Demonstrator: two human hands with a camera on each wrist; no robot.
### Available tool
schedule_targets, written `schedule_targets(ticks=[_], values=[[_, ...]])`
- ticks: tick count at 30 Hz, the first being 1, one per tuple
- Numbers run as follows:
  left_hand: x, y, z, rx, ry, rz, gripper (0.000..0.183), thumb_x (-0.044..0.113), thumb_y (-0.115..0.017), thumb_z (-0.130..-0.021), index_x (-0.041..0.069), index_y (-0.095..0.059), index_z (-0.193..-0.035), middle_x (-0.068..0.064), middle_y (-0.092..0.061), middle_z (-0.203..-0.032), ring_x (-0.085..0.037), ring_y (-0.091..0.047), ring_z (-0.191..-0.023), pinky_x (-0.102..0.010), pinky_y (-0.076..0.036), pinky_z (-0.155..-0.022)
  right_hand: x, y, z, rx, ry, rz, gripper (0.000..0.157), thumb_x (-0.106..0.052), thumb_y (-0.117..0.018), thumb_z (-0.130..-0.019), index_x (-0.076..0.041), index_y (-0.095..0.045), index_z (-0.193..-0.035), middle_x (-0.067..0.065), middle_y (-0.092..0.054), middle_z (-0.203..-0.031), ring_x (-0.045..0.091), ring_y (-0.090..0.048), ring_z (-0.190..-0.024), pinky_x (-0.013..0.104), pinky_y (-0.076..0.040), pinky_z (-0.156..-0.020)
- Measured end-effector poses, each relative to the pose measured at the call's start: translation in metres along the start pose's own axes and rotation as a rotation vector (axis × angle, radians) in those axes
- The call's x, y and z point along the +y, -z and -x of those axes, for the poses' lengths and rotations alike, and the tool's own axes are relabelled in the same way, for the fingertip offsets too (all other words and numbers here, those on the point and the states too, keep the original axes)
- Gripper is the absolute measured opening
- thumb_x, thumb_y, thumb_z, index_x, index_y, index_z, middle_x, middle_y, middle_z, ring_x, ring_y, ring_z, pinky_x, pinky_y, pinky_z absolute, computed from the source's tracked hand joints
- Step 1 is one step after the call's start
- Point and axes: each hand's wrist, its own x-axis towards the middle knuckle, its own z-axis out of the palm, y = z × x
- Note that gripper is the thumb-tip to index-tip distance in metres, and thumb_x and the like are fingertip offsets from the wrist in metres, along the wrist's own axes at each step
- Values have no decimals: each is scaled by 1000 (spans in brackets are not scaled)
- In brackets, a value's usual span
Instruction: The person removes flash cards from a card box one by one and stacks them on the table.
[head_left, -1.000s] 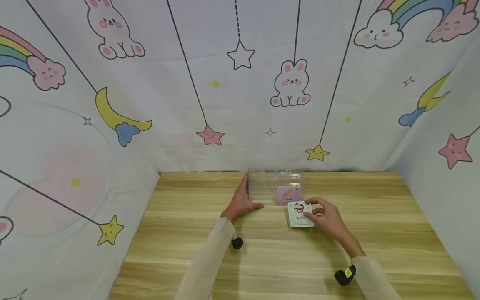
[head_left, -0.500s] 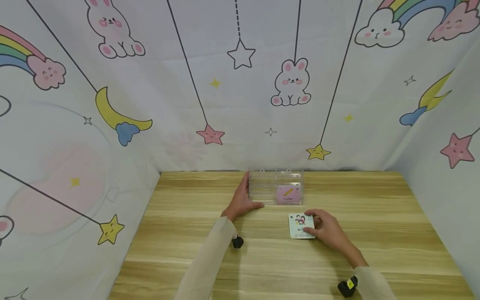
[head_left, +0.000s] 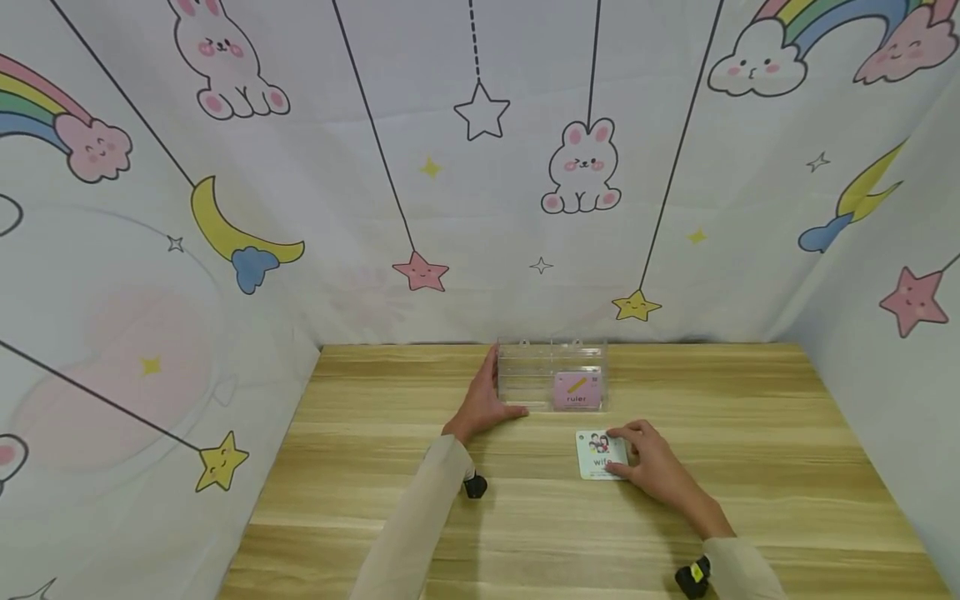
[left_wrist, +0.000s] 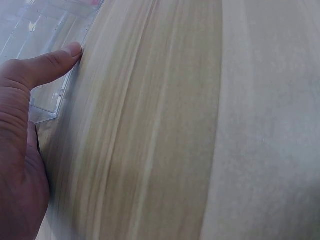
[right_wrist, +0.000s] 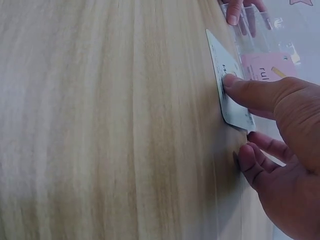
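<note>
In the head view, the left hand (head_left: 480, 404) grips the clear rack (head_left: 525, 379) at its left end; the right hand (head_left: 660, 471) pinches the "wife" card (head_left: 596, 457), in front of the pink "ruler" card (head_left: 577, 392) in the rack. Left wrist: the thumb lies along the rack's edge. Right wrist: the held card slants over the wooden table (right_wrist: 115, 120)

A bunny-printed white cloth (head_left: 510, 208) hangs behind a wooden table (head_left: 330, 500).
</note>
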Motion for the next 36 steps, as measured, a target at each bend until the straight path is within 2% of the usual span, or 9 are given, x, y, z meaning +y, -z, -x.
schedule_targets(ticks=[5, 11, 18, 24, 36], values=[[-2, -1, 1, -7, -4, -3, 139, 24, -99, -72, 17, 1, -168, -7, -10, -173, -22, -22, -156, -32, -29, -122, -2, 2, -1, -6, 5, 2, 51, -19, -90, -83, -1, -70, -126, 17, -57, -121, 18, -49, -88, 32, -45, -72], [-4, 0, 1, 3, -8, -12, 139, 26, -99, -71, 17, 0, -168, -7, -12, -173, -22, -24, -155, -32, -30, -122, -11, 11, -12, 41, 28, -3, 48, -16, -88, -86, 1, -69, -127, 18, -59, -120, 27, -56, -95, 43, -50, -80], [-3, 0, 0, 4, -6, -12, 139, 25, -99, -71, 18, 0, -168, -7, -13, -173, -21, -25, -155, -31, -31, -122, -20, 22, -38, 97, 25, -57, 51, -14, -82, -91, -1, -64, -136, 19, -62, -120, 28, -57, -93, 40, -51, -76], [-2, 0, 1, 5, -13, -18, 139, 25, -99, -71, 17, 1, -168, -10, -13, -173, -24, -25, -155, -35, -31, -122, -23, 25, -56, 161, 53, -73, 50, -11, -82, -90, 1, -63, -136, 19, -65, -114, 29, -59, -89, 41, -52, -74], [0, 0, 2, 7, -15, -4, 139, 22, -99, -71, 17, -1, -168, -10, -14, -172, -25, -25, -155, -33, -31, -122, -21, 21, -64, 190, 70, -114, 46, -11, -82, -91, 0, -65, -132, 19, -64, -113, 26, -59, -87, 39, -52, -73]])
